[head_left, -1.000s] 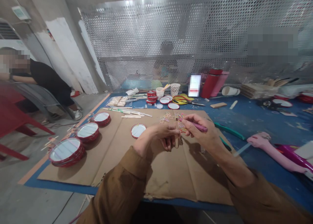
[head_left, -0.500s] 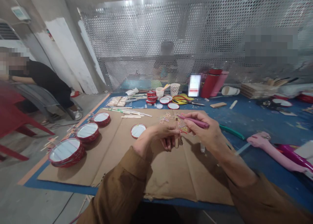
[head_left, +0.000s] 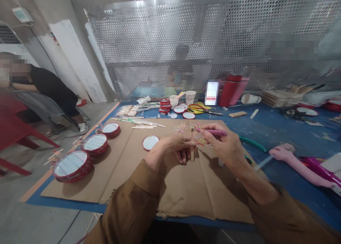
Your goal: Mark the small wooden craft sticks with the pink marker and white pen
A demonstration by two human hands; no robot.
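Note:
My left hand [head_left: 183,148] pinches a short wooden stick [head_left: 192,153], held upright over the cardboard [head_left: 183,198]. In my right hand [head_left: 222,141] is a purple pen [head_left: 214,132], its tip at the upper end of the stick. Colourful rubber bands [head_left: 182,128] lie in a loose pile just behind my hands. To the left of my left hand a round red lid with a white inside [head_left: 150,142] rests on the cardboard. Several red round tins with sticks attached, such as the nearest one [head_left: 71,164], stand along the left edge.
Behind the cardboard are paper cups [head_left: 190,97], yellow scissors [head_left: 198,109], a lit phone [head_left: 211,93] and a red bottle [head_left: 229,90]. At right lie green-handled pliers [head_left: 252,143] and a pink glue gun [head_left: 298,166]. A seated person [head_left: 50,84] is at far left.
The pen in my right hand has tilted flatter, and its tip has shifted slightly left onto the stick's upper end. My left hand and the stick have hardly moved.

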